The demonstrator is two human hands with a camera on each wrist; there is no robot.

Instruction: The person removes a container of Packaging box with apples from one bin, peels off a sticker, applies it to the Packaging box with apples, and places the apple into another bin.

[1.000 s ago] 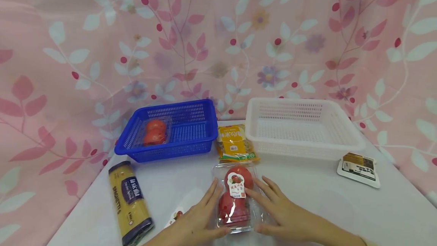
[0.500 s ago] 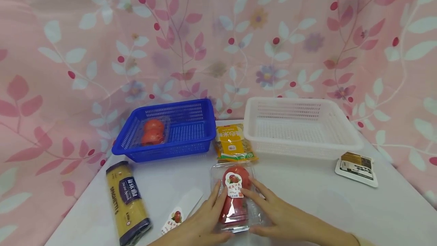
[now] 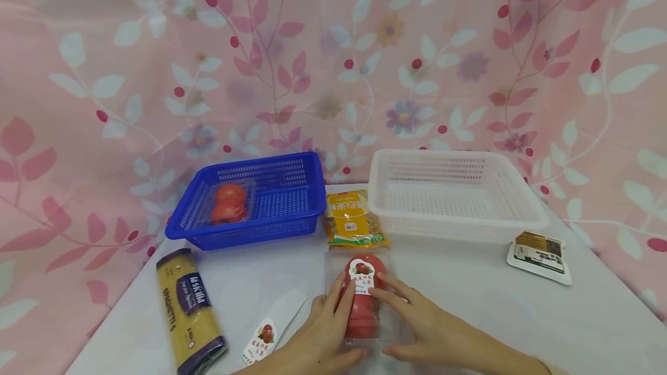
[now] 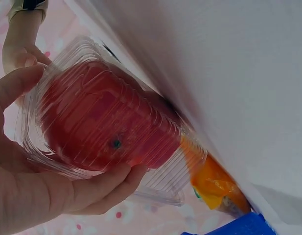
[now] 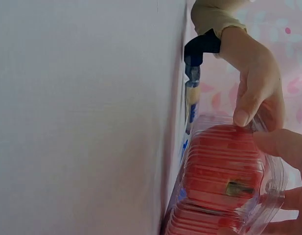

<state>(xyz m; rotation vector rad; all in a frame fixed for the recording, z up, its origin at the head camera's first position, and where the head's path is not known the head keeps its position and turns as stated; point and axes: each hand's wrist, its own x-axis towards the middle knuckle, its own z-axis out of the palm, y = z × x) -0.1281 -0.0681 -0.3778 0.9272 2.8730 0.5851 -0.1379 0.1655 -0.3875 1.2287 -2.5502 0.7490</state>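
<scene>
1. Nearest to us, we are holding the clear tomato box [image 3: 362,300] between both hands, low at the front of the white table [image 3: 521,317]. Our left hand [image 3: 318,340] is curling its fingers round the left wall of the box, and our right hand [image 3: 432,331] is pinching the right wall with its fingers laid over the lid.
2. Seen from the wrist views, the box [image 4: 106,122] is resting against the tabletop — the ribbed plastic [image 5: 224,181] is bowing slightly under our thumbs, so we judge a light, even squeeze from both sides is serving better than a hard one.
3. To do this well, we would be keeping the box level and the labelled lid facing up, so the tomatoes inside are not rolling.
4. Just left of our hands a loose label strip [image 3: 273,326] is lying flat, and further left the spaghetti packet [image 3: 190,311] is lying lengthwise.
5. Beyond the box a yellow snack packet [image 3: 353,219] is sitting between the two baskets, near the box's far end.
6. Further back, the blue basket [image 3: 292,213] is holding another tomato box [image 3: 228,204], the white basket [image 3: 453,224] is standing to the right, and a small sealed tray [image 3: 539,256] is lying beside it — all in front of a pink flowered curtain [image 3: 333,57].
</scene>
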